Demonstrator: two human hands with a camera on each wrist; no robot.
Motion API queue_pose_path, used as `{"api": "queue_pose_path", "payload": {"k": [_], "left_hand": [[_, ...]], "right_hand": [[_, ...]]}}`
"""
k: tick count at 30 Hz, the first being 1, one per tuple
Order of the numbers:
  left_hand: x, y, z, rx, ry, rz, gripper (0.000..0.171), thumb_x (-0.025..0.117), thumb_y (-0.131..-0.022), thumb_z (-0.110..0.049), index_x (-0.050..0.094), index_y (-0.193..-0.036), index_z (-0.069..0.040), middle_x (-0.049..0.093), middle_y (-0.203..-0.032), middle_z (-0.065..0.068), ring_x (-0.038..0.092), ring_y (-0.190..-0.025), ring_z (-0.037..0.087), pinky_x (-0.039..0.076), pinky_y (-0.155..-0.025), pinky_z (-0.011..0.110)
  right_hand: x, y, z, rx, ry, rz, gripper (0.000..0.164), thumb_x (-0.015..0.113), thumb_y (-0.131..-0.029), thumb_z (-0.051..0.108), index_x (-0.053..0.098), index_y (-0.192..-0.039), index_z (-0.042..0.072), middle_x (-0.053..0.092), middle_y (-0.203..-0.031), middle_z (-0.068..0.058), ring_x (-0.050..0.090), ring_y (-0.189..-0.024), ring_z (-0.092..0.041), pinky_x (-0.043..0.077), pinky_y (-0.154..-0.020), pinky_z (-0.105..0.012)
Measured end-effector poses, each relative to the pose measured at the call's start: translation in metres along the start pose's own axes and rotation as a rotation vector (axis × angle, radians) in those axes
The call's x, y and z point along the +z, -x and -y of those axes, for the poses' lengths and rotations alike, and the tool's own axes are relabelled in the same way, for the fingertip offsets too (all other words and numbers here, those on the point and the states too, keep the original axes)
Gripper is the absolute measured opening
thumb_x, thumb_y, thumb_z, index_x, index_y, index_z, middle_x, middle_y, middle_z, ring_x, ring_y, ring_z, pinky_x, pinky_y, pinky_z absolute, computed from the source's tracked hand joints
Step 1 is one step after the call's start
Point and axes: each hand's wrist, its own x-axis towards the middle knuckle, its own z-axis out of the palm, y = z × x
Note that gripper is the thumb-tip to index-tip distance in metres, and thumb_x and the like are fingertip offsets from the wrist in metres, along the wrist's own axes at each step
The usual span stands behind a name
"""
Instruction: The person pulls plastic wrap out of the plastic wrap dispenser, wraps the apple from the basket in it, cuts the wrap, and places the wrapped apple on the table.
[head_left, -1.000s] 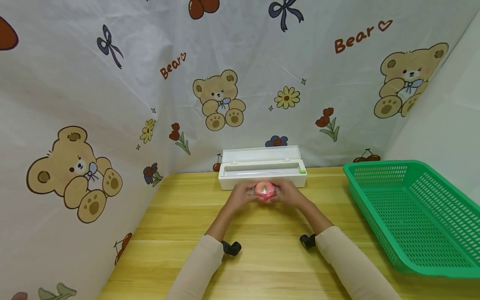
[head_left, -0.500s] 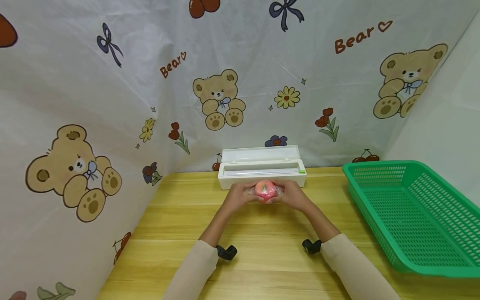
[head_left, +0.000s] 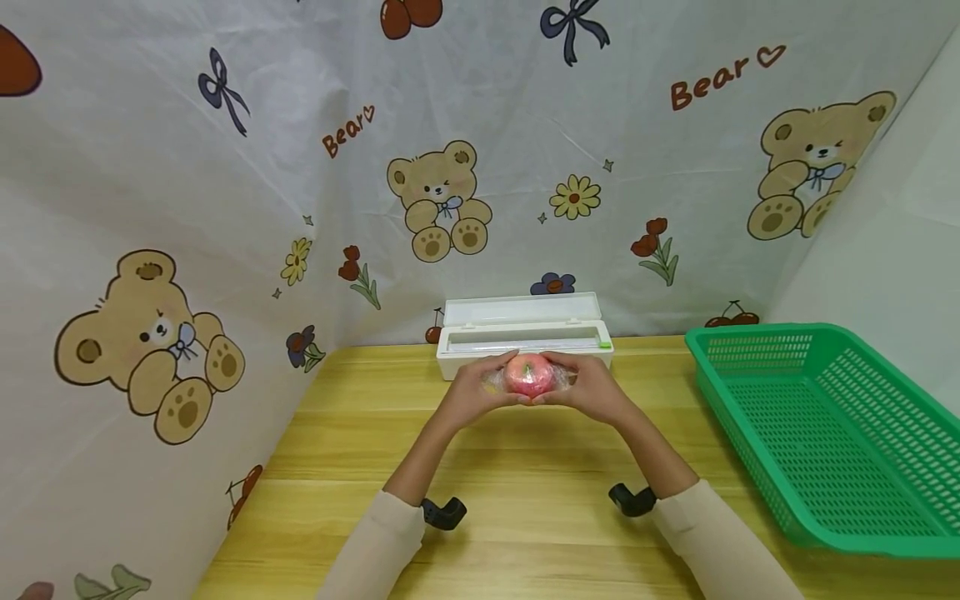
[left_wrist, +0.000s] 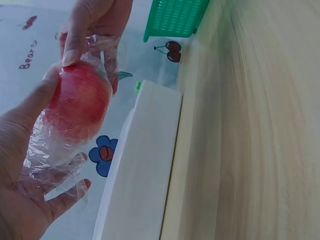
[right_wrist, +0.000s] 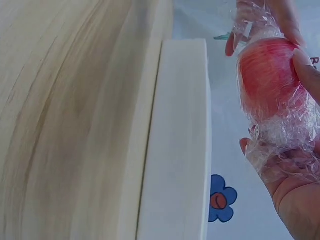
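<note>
A red apple (head_left: 529,376) in clear plastic wrap is held between both hands, in front of the white box. My left hand (head_left: 471,392) grips it from the left, thumb on the near side and fingers behind. From the right, my right hand (head_left: 592,390) holds it the same way, the two thumb tips almost meeting. Loose, crumpled cling film (left_wrist: 52,157) gathers at the apple's sides, inside both palms. In the right wrist view the wrapped apple (right_wrist: 270,75) shows film stretched tight over its skin and bunched toward the right palm.
Behind the hands, a long white cling film box (head_left: 525,333) stands with its lid raised, a green slider at its right end. A green plastic basket (head_left: 750,450) sits on the right of the wooden table (head_left: 525,517). Bear-printed cloth covers the back and left walls.
The hands have lifted the wrapped apple slightly, and their wrists have spread apart. More of the film at the apple's sides shows now. Box and basket have stayed put.
</note>
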Motion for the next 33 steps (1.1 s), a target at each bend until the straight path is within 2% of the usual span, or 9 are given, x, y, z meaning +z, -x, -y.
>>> {"api": "queue_pose_path", "payload": {"k": [4, 7, 15, 23, 28, 33], "left_hand": [[-0.001, 0.002, -0.004, 0.0, 0.019, 0.008, 0.078, 0.087, -0.077, -0.044, 0.056, -0.147, -0.027, 0.059, -0.144, -0.004, 0.055, -0.133, 0.019, 0.047, -0.108, 0.045], [0.0, 0.003, -0.005, -0.001, 0.025, 0.006, 0.08, 0.087, -0.077, -0.046, 0.056, -0.148, -0.024, 0.059, -0.143, -0.004, 0.055, -0.132, 0.019, 0.047, -0.108, 0.045], [0.0, 0.004, -0.01, 0.014, 0.052, -0.018, 0.076, 0.086, -0.078, -0.044, 0.056, -0.147, -0.028, 0.059, -0.143, -0.004, 0.056, -0.132, 0.019, 0.049, -0.106, 0.044], [-0.002, 0.005, -0.013, 0.009, 0.098, -0.038, 0.075, 0.088, -0.078, -0.036, 0.058, -0.145, -0.02, 0.06, -0.142, -0.006, 0.055, -0.133, 0.017, 0.048, -0.107, 0.044], [-0.004, 0.005, -0.016, 0.008, 0.136, -0.045, 0.072, 0.089, -0.078, -0.03, 0.06, -0.144, -0.023, 0.061, -0.141, -0.004, 0.055, -0.132, 0.017, 0.049, -0.106, 0.043], [-0.008, 0.004, -0.017, -0.003, 0.148, -0.045, 0.073, 0.09, -0.077, -0.027, 0.06, -0.143, -0.022, 0.061, -0.14, -0.004, 0.055, -0.132, 0.017, 0.049, -0.106, 0.041]], "right_hand": [[-0.002, 0.004, 0.007, 0.013, -0.031, -0.009, 0.081, 0.095, -0.071, 0.032, 0.061, -0.14, 0.006, 0.065, -0.134, -0.011, 0.061, -0.117, -0.029, 0.054, -0.097, -0.05], [-0.003, 0.006, 0.009, 0.028, -0.053, -0.008, 0.081, 0.094, -0.072, 0.03, 0.06, -0.141, 0.005, 0.065, -0.134, -0.012, 0.061, -0.116, -0.03, 0.056, -0.096, -0.05], [-0.001, 0.008, 0.009, 0.013, -0.083, -0.02, 0.081, 0.093, -0.075, 0.029, 0.057, -0.144, 0.005, 0.061, -0.14, -0.013, 0.055, -0.129, -0.033, 0.048, -0.105, -0.054], [-0.001, 0.01, 0.011, 0.005, -0.151, -0.031, 0.074, 0.09, -0.078, 0.025, 0.059, -0.143, 0.008, 0.062, -0.139, -0.012, 0.055, -0.13, -0.032, 0.05, -0.103, -0.052], [0.0, 0.009, 0.009, -0.005, -0.202, -0.03, 0.07, 0.087, -0.082, 0.025, 0.058, -0.144, 0.01, 0.06, -0.142, -0.012, 0.056, -0.13, -0.032, 0.052, -0.101, -0.048], [0.0, 0.008, 0.01, -0.006, -0.217, -0.032, 0.071, 0.088, -0.081, 0.024, 0.059, -0.144, 0.011, 0.058, -0.143, -0.012, 0.055, -0.132, -0.033, 0.05, -0.102, -0.051]]}}
